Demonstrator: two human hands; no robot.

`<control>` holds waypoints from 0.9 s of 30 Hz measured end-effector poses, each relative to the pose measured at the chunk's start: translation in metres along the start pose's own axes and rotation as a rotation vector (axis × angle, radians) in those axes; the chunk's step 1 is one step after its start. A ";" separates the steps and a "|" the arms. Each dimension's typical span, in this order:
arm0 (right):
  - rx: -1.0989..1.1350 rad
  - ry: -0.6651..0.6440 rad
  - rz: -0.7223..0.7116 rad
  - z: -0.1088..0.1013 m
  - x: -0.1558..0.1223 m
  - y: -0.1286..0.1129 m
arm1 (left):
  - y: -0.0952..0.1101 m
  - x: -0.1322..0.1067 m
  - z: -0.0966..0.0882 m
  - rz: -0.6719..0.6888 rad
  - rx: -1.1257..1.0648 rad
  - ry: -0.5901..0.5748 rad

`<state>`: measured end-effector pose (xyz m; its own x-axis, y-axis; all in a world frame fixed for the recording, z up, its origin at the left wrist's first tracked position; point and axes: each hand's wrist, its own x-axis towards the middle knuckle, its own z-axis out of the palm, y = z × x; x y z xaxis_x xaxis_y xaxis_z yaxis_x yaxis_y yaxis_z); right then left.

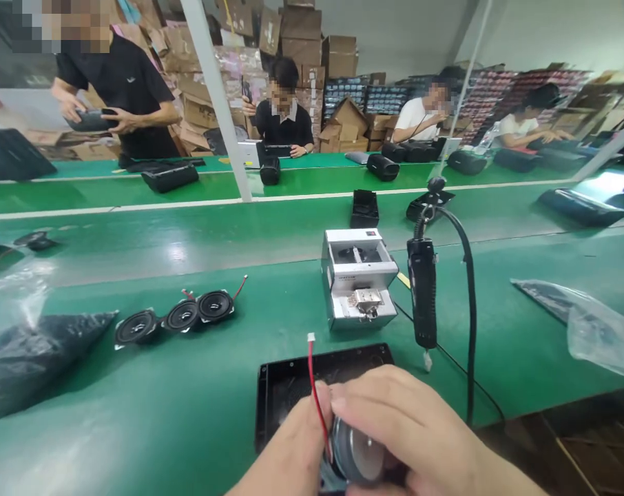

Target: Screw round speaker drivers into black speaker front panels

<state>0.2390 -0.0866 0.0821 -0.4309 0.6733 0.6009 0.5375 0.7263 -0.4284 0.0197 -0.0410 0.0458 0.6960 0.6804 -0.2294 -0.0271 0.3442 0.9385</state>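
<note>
Both hands grasp a round loudspeaker driver [354, 453] above the near edge of the green worktop [95, 413]: the left hand [286, 455] clasps its left side, and the right hand [399, 420] curls over its top. A red lead [317, 406] rises from the driver to a white connector [310, 337], over a black speaker housing [291, 375]. Beyond stand a metal screw feeder [358, 275] and a hanging electric screwdriver [422, 293]; three similar drivers [175, 318] lie toward the left.

Gripped between left hand [286, 451] and right hand [410, 420]: a speaker driver [354, 451], red lead [315, 393] raised. Held just over a black plastic housing [322, 372].
</note>
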 end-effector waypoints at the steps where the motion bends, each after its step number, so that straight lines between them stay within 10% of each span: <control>1: -0.021 0.013 0.019 -0.001 -0.002 0.005 | 0.000 -0.003 -0.005 0.099 0.100 0.001; 4: -0.127 -0.016 0.140 -0.011 -0.019 0.026 | 0.002 -0.016 -0.033 0.479 0.646 0.254; 6: -0.162 -0.163 0.214 -0.020 -0.025 0.039 | -0.001 -0.026 -0.056 0.503 0.987 0.463; 10: -0.201 -0.490 0.195 -0.019 -0.011 0.052 | -0.027 -0.033 -0.083 0.260 1.123 0.323; 16: -0.257 -0.590 0.170 0.005 0.003 0.059 | -0.046 -0.031 -0.085 0.182 1.032 0.267; 20: -0.290 -0.616 0.134 0.010 -0.009 0.069 | -0.018 -0.031 -0.111 0.233 0.968 0.285; 24: -0.298 -0.616 0.031 0.015 -0.024 0.075 | 0.031 0.005 -0.156 0.261 1.307 0.733; 27: -0.370 -0.646 0.017 0.015 -0.022 0.071 | 0.060 0.044 -0.185 0.130 1.365 0.690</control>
<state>0.2760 -0.0479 0.0281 -0.6992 0.7143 0.0306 0.7079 0.6977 -0.1101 -0.0844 0.1295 0.0440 0.2728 0.9486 0.1606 0.8668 -0.3148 0.3867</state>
